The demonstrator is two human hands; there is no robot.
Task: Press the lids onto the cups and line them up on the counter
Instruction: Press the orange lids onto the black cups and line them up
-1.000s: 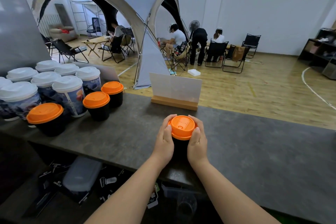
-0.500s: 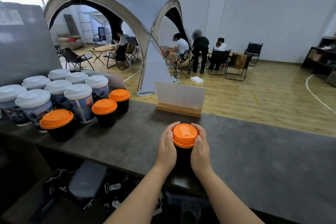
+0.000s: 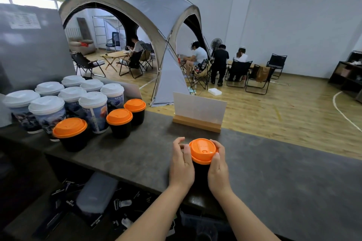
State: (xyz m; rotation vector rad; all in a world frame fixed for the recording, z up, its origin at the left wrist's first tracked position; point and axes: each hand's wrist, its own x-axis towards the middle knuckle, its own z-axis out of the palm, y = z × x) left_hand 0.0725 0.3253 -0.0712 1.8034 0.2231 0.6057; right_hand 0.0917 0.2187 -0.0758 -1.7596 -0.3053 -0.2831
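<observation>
A black cup (image 3: 200, 172) with an orange lid (image 3: 203, 150) stands on the dark grey counter (image 3: 137, 154) near its front edge. My right hand (image 3: 217, 170) grips the cup's right side, its fingers curled round the lid's rim. My left hand (image 3: 181, 162) lies against the cup's left side, and its loosely curled fingers stand a little off the lid. Three more black cups with orange lids (image 3: 119, 122) stand in a slanting row at the left. Behind them stand several printed cups with white lids (image 3: 92, 111).
A white card in a wooden holder (image 3: 197, 115) stands on the counter just behind the cup. A grey panel (image 3: 29, 45) rises at the far left. Below the counter's front edge lie dark packets and a grey case (image 3: 94, 193). People sit on chairs by a tent beyond.
The fingers of my left hand have come off the lid's rim, while my right hand still holds the cup. The view has tilted and shifted a little.
</observation>
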